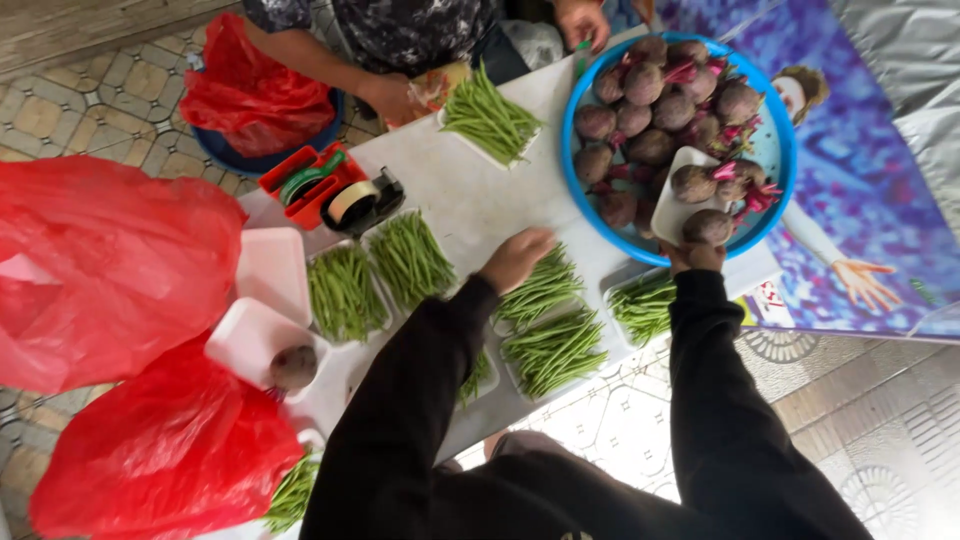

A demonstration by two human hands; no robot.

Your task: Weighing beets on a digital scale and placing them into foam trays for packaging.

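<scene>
My left hand [515, 258] reaches over the white table [470, 195] and lies on the far end of a foam tray of green beans [540, 290], fingers curled down over it. My right hand [694, 257] grips a dark beetroot [708, 227] at the near rim of a blue basin [775, 150]. The beetroot touches the near edge of a white foam tray [672, 205] that lies in the basin with two beetroots on it. Several more beetroots with pink stems [650, 100] fill the basin. Both my arms wear black sleeves.
More trays of green beans [345, 292] [410, 258] [553, 350] [643, 305] [488, 120] cover the table. Empty foam trays [272, 270] and a lone beetroot [293, 366] lie left, by red plastic bags [100, 265] [165, 455]. A tape dispenser [355, 203] stands further back. Another person's hands [390, 97] [580, 20] work at the far side.
</scene>
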